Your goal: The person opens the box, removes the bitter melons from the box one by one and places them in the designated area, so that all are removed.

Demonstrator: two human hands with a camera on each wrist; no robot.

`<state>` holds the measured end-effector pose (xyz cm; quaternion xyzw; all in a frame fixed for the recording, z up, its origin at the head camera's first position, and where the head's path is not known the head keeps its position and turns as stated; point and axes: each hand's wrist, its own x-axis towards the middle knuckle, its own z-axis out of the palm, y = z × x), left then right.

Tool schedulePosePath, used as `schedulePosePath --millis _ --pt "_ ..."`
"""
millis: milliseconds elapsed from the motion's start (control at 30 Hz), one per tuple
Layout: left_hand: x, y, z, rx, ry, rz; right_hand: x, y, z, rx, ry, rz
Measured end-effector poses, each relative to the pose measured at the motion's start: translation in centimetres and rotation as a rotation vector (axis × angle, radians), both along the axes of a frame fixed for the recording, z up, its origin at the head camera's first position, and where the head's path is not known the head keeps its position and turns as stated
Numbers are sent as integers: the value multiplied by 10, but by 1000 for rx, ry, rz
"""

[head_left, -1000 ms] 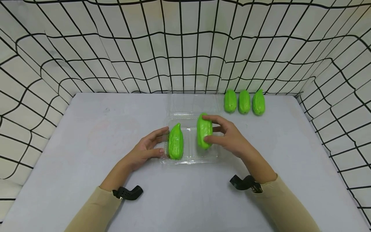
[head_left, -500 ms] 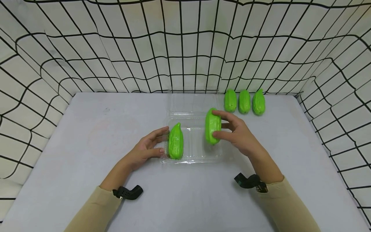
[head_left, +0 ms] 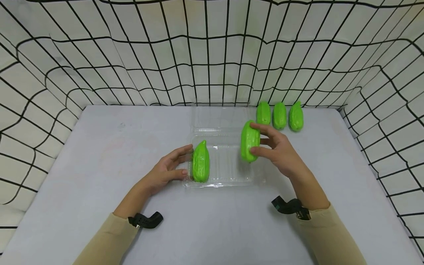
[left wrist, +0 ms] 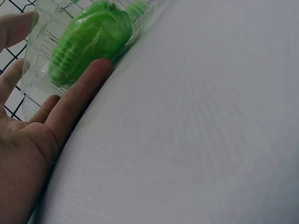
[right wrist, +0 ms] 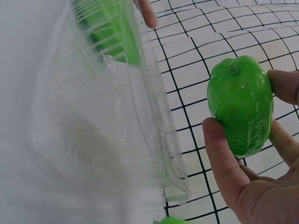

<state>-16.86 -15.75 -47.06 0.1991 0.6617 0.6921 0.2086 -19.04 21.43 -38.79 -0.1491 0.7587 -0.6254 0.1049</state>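
Observation:
A clear plastic clamshell box (head_left: 228,180) lies on the white table with its lid (head_left: 215,119) folded back behind it. One glossy, ridged green pepper (head_left: 200,162) sits inside at the left end. My left hand (head_left: 165,167) rests against the box's left side, fingers and thumb spread along the wall; the left wrist view shows the thumb (left wrist: 86,86) beside the pepper, outside the plastic. Above the right end of the box, my right hand (head_left: 278,149) grips a second green pepper (head_left: 250,141) between thumb and fingers. The right wrist view has this pepper (right wrist: 240,105) held apart from the box.
Three more green peppers (head_left: 279,116) stand in a row at the table's back edge, right of the lid. Black wire mesh (head_left: 216,66) encloses the table (head_left: 109,147) at the back and both sides. A black strap device (head_left: 145,220) sits on each wrist.
My right hand has carried its pepper rightward and slightly back, from over the box's right half to its right edge. The left hand and the pepper in the box stay put.

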Motion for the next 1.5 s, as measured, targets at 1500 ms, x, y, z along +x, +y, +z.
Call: schedulePosePath --millis 1500 --pt "0 -1 0 10 2 -1 -14 51 1 -80 -24 -162"
